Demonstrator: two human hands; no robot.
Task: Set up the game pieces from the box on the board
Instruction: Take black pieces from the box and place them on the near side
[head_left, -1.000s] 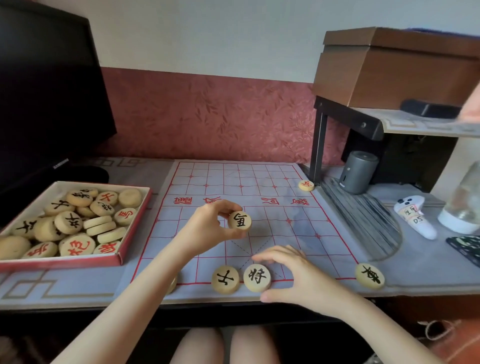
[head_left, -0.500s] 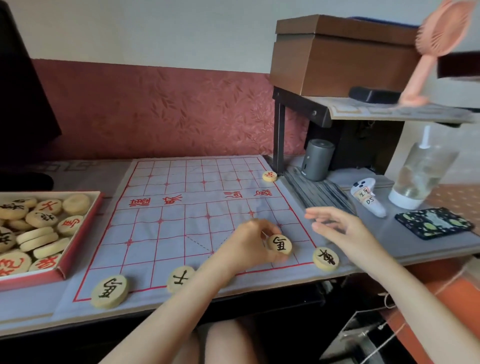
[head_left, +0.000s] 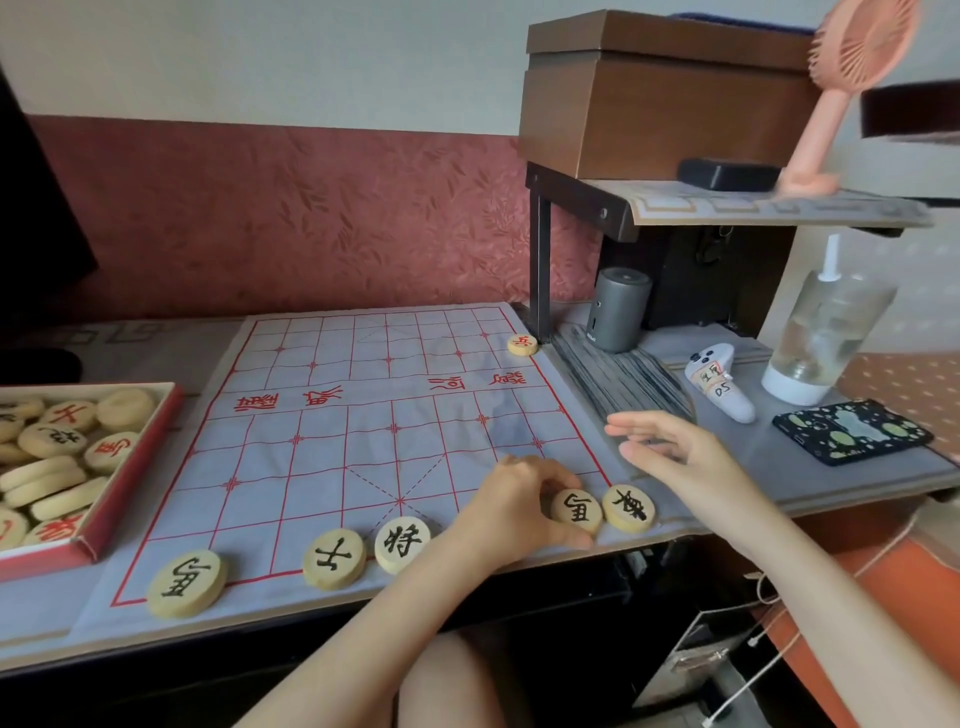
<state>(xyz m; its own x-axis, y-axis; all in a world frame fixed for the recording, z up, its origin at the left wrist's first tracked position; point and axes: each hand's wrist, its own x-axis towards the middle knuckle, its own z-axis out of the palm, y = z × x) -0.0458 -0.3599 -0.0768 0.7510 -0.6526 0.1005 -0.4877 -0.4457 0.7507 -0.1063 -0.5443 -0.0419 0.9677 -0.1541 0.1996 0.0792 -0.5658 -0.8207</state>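
One cloth board (head_left: 363, 457), grey with a red grid, lies on the desk. One red-rimmed box (head_left: 136, 467) to its left holds the loose discs. Two hands: our left hand (head_left: 514, 512) pinches a black-marked piece (head_left: 576, 512), now set down on the near edge row just beside the corner piece (head_left: 628, 508). Half a second ago we held it farther in. Our right hand (head_left: 685, 462) still hovers, fingers loosely spread, holding nothing.
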